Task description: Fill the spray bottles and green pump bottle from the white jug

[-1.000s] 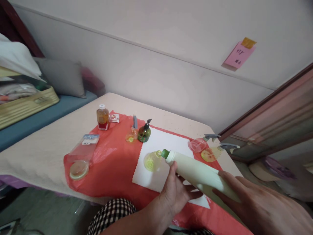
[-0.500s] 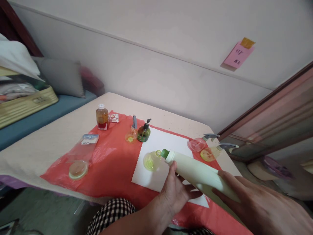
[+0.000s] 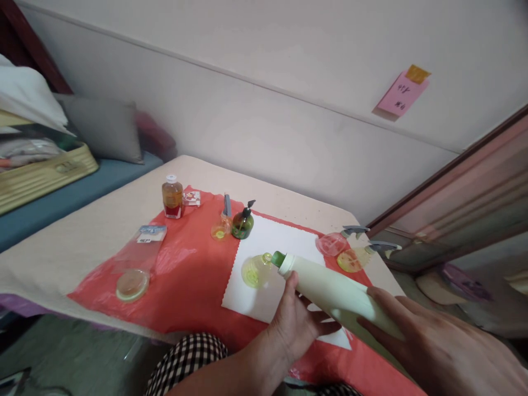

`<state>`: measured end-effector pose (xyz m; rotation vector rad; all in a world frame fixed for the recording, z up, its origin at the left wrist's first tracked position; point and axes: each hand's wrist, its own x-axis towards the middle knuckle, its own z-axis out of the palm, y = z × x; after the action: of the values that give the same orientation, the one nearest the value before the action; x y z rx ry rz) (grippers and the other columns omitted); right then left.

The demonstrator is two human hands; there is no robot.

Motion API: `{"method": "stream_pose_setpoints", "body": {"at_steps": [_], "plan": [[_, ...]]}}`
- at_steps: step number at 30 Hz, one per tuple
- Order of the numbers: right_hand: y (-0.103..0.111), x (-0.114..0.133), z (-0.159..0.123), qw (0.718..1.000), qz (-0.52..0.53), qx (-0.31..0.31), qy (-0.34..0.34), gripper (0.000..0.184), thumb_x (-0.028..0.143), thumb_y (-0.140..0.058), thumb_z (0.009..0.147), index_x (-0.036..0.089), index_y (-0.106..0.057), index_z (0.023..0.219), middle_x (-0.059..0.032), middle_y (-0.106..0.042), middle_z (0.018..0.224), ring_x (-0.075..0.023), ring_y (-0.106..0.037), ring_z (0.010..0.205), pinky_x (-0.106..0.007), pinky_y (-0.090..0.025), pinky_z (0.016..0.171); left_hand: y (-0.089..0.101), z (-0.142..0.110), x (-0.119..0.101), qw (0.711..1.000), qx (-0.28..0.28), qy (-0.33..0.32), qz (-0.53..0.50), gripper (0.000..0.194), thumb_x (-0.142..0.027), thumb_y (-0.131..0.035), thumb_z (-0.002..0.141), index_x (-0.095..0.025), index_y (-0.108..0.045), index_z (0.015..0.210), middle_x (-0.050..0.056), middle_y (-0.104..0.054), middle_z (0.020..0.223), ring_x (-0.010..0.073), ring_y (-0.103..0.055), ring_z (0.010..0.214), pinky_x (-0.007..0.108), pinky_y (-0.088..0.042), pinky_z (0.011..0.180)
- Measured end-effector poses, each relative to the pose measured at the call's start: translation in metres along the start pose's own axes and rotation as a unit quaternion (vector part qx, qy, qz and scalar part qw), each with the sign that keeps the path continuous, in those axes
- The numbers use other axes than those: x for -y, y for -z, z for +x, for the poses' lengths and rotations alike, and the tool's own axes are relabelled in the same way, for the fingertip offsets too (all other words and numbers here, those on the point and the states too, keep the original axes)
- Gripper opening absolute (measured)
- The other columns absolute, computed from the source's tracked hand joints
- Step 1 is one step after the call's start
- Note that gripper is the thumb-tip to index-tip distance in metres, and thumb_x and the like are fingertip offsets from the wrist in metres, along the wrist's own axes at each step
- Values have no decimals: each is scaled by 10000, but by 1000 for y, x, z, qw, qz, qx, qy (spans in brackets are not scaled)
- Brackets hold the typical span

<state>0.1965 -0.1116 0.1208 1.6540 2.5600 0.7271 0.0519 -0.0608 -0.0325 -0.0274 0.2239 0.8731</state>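
Over white paper, bottle (image 3: 334, 289) seemingly pale green.

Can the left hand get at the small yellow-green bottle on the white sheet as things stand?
Probably not without letting go: the left hand is taken up supporting the pale green bottle, whose green spout is right by the mouth of the yellow-green bottle. Nothing else seems to block it.
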Motion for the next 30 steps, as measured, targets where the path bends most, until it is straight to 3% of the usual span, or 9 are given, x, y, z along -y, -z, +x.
{"method": "stream_pose_setpoints", "body": {"at_steps": [6, 11, 22, 30], "plan": [[-2, -7, -2, 1000, 6, 19, 23, 254, 264, -488, 897, 264, -677, 1066, -32, -771, 821, -213, -695, 537, -291, -479, 426, -1, -1, 0, 1000, 3, 4, -6, 690, -699, -424, 908, -130, -580, 1265, 156, -562, 1277, 317, -612, 993, 496, -479, 895], [-2, -3, -2, 1000, 9, -5, 10, 269, 276, -486, 888, 258, -680, 1074, -45, -772, 828, -229, -698, 534, -306, -478, 417, -2, -1, -1, 1000, 1, -2, -2, 669, -696, -448, 900, -150, -583, 1261, 146, -561, 1280, 311, -610, 989, 502, -482, 892], [11, 5, 10, 999, 8, -34, 40, 237, 214, -424, 856, 233, -657, 821, -48, -753, 716, -226, -680, 465, -300, -470, 365, -1, 0, -1, 1000, -1, 4, -2, 678, -699, -399, 920, -148, -574, 1273, 135, -567, 1246, 315, -610, 988, 474, -497, 861], [6, 4, 5, 1000, 3, -15, 18, 249, 265, -456, 876, 242, -664, 1012, -27, -744, 721, -208, -670, 471, -284, -434, 391, -1, 0, 0, 1000, -1, -2, -1, 666, -696, -416, 914, -152, -581, 1261, 133, -567, 1248, 311, -609, 977, 481, -488, 858]]}}
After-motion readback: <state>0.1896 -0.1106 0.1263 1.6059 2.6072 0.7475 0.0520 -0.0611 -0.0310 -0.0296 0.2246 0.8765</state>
